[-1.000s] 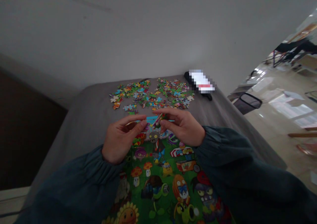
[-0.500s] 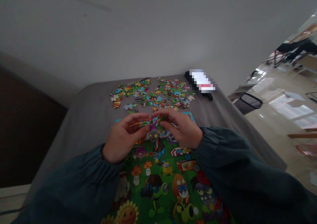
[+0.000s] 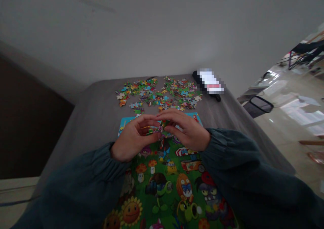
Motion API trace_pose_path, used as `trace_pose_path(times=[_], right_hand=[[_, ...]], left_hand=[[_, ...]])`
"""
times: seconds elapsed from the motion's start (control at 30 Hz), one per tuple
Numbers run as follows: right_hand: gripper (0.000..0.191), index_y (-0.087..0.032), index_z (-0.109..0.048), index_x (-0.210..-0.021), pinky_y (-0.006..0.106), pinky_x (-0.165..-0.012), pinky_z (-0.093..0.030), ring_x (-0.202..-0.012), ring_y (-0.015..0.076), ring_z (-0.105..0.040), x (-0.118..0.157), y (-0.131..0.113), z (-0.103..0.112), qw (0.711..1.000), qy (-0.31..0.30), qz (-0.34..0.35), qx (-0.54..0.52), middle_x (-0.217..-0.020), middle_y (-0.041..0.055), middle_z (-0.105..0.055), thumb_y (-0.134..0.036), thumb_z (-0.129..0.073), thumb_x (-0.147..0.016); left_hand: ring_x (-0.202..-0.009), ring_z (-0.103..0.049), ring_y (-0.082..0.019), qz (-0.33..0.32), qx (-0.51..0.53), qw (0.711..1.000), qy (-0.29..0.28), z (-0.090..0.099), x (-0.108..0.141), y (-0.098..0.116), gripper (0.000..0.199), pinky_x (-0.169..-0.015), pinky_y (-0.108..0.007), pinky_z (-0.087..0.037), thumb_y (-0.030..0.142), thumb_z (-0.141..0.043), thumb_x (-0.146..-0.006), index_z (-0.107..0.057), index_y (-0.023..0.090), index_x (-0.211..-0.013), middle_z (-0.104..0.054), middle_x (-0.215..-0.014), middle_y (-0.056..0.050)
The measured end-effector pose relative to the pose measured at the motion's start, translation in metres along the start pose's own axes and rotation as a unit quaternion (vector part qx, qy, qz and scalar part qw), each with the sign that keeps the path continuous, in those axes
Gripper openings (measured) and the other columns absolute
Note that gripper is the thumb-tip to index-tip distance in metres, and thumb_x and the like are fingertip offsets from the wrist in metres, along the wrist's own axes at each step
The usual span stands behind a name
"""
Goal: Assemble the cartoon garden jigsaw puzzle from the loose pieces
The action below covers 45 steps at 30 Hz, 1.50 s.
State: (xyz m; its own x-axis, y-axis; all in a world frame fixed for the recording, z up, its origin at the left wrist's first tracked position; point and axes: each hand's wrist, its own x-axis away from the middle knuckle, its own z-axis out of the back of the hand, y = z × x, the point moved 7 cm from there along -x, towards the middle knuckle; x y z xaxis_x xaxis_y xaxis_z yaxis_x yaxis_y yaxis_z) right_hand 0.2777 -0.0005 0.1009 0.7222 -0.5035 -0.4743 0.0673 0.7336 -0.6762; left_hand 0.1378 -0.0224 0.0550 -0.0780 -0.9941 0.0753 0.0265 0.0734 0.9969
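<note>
From left to right, I see my left hand [image 3: 137, 138] and right hand [image 3: 186, 129] meeting over the picture board [image 3: 162, 185], fingers curled, nearly closed, pinching small puzzle pieces [image 3: 163, 125] between them; loose pieces [image 3: 174, 92] lie beyond.

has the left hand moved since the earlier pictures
Yes, the left hand has moved right: its thumb tip, first roughly above the smaller mushroom on the board, is now right of it.

2 dark teal sleeves [image 3: 81, 181], loose fabric, gathered cuffs [image 3: 208, 140]
</note>
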Motion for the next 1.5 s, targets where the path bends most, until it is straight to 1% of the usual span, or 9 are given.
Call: trace_pose_path(times=[0.17,0.27,0.5,0.6,0.77,1.0,1.17,1.4,1.5], right_hand=[[0.034,-0.022,-0.057,-0.123,0.042,-0.098,-0.051,-0.12,0.0206,-0.054,0.001,-0.001,-0.001,1.0,0.006,-0.007,0.006,-0.124,0.0107,-0.059,-0.008,-0.052,-0.091],[0.034,-0.023,-0.058,-0.123,0.042,-0.096,-0.052,-0.116,0.0207,-0.056,0.002,0.0,-0.002,1.0,0.016,-0.02,0.004,-0.123,0.0101,-0.06,-0.01,-0.053,-0.091],[0.032,-0.022,-0.06,-0.119,0.035,-0.082,-0.056,-0.103,0.0185,-0.061,0.003,0.002,-0.002,0.999,0.032,-0.042,-0.011,-0.116,0.0096,-0.061,-0.011,-0.055,-0.09],[0.028,-0.021,-0.061,-0.116,0.032,-0.076,-0.055,-0.09,0.0161,-0.063,0.003,0.006,-0.003,0.995,0.044,-0.078,-0.04,-0.108,0.0077,-0.064,-0.014,-0.056,-0.089],[0.022,-0.018,-0.063,-0.107,0.03,-0.07,-0.053,-0.074,0.0133,-0.061,0.007,0.018,0.0,0.973,0.099,-0.179,-0.107,-0.086,0.0024,-0.066,-0.024,-0.065,-0.085],[0.031,-0.019,-0.06,-0.107,0.027,-0.061,-0.052,-0.065,0.0107,-0.058,0.012,0.028,-0.017,0.941,0.078,-0.245,-0.218,-0.08,-0.0003,-0.062,-0.028,-0.071,-0.079],[0.03,-0.018,-0.062,-0.106,0.026,-0.061,-0.051,-0.065,0.0107,-0.058,0.013,0.035,-0.029,0.929,0.073,-0.251,-0.263,-0.078,-0.0012,-0.064,-0.029,-0.071,-0.079],[0.02,-0.017,-0.066,-0.086,0.028,-0.063,-0.052,-0.065,0.0109,-0.058,0.012,0.032,-0.032,0.927,0.073,-0.254,-0.267,-0.075,-0.0006,-0.065,-0.036,-0.072,-0.081],[0.023,-0.017,-0.066,-0.086,0.029,-0.064,-0.052,-0.066,0.0118,-0.06,0.013,0.033,-0.031,0.925,0.091,-0.258,-0.263,-0.076,0.0002,-0.066,-0.038,-0.073,-0.079]], left_hand=[[-0.078,-0.07,-0.016,-0.015,0.011,1.0,0.008,0.001,0.002,0.004,0.041,-0.071,-0.027,-0.056,0.02,-0.083,-0.063,-0.065,0.021,-0.099,-0.074,-0.086,-0.002],[-0.079,-0.071,-0.018,-0.011,0.0,1.0,0.003,0.002,0.003,0.005,0.04,-0.072,-0.029,-0.057,0.023,-0.083,-0.064,-0.066,0.021,-0.1,-0.076,-0.088,-0.004],[-0.079,-0.074,-0.021,0.003,0.026,1.0,0.004,0.005,0.002,0.0,0.04,-0.077,-0.034,-0.06,0.032,-0.084,-0.067,-0.066,0.02,-0.101,-0.078,-0.086,-0.006],[-0.075,-0.074,-0.02,0.0,0.033,0.999,0.033,0.011,0.001,-0.003,0.043,-0.073,-0.031,-0.06,0.033,-0.085,-0.066,-0.065,0.02,-0.102,-0.078,-0.081,-0.005],[-0.068,-0.073,-0.019,-0.001,0.054,0.993,0.107,0.023,0.0,-0.007,0.047,-0.064,-0.029,-0.061,0.036,-0.086,-0.064,-0.064,0.019,-0.103,-0.078,-0.08,-0.004],[-0.071,-0.074,-0.018,-0.038,0.101,0.975,0.194,0.035,0.0,-0.005,0.043,-0.062,-0.028,-0.062,0.029,-0.085,-0.062,-0.061,0.021,-0.097,-0.077,-0.083,-0.002],[-0.07,-0.073,-0.018,-0.049,0.122,0.974,0.184,0.03,0.004,-0.003,0.041,-0.063,-0.027,-0.062,0.026,-0.086,-0.061,-0.059,0.023,-0.092,-0.077,-0.081,0.001],[-0.074,-0.074,-0.019,-0.077,0.081,0.977,0.18,0.029,0.008,-0.001,0.041,-0.063,-0.026,-0.061,0.03,-0.087,-0.062,-0.059,0.023,-0.092,-0.076,-0.083,-0.001],[-0.073,-0.074,-0.018,-0.091,0.076,0.975,0.186,0.029,0.009,0.001,0.039,-0.064,-0.024,-0.061,0.03,-0.087,-0.062,-0.06,0.023,-0.089,-0.076,-0.081,0.0]])
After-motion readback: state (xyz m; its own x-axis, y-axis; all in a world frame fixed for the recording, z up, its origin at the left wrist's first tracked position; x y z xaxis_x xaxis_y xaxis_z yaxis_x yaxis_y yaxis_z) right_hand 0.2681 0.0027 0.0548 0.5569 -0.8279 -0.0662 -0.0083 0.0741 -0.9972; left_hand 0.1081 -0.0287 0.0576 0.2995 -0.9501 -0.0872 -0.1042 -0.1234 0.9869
